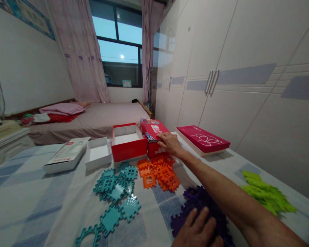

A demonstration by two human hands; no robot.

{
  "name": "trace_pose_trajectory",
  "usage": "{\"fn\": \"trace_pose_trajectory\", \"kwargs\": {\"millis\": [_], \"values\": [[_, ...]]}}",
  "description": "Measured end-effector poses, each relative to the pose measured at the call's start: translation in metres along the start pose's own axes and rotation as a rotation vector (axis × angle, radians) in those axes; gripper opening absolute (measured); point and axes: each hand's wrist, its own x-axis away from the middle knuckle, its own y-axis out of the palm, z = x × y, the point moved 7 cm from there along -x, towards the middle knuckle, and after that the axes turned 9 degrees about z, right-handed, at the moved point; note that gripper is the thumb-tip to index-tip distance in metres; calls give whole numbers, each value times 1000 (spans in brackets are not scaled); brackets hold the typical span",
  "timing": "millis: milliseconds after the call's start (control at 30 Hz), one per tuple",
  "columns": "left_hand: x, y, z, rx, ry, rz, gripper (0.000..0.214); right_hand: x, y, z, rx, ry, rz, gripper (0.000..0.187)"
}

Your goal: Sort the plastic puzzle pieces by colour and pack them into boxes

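My right hand [170,143] reaches far forward and lies on the tilted red lid [152,129], fingers curled over its edge, beside the open red box [128,141]. My left hand [198,229] rests flat with fingers stretched on a heap of purple interlocking tiles [195,199] at the near edge. Orange tiles [158,172] lie just below the right hand. Teal tiles [117,193] spread to the left of them.
An open white box [98,152] and its white lid [67,155] sit left of the red box. A flat magenta box [203,140] lies at the right, lime green tiles [266,193] nearer. A wardrobe stands right; another bed and a window are behind.
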Motion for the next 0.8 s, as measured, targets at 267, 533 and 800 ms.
{"fn": "trace_pose_trajectory", "kwargs": {"millis": [267, 533, 800], "values": [[-7, -8, 0, -6, 9, -24, 15, -8, -6, 2, 235, 23, 20, 32], [-8, -11, 0, -10, 13, -28, 16, -3, -55, 85, 301, 526, 252, 34], [-7, -15, 0, -5, 33, -7, 18, 25, -84, 153, 171, 726, 358, 33]]}}
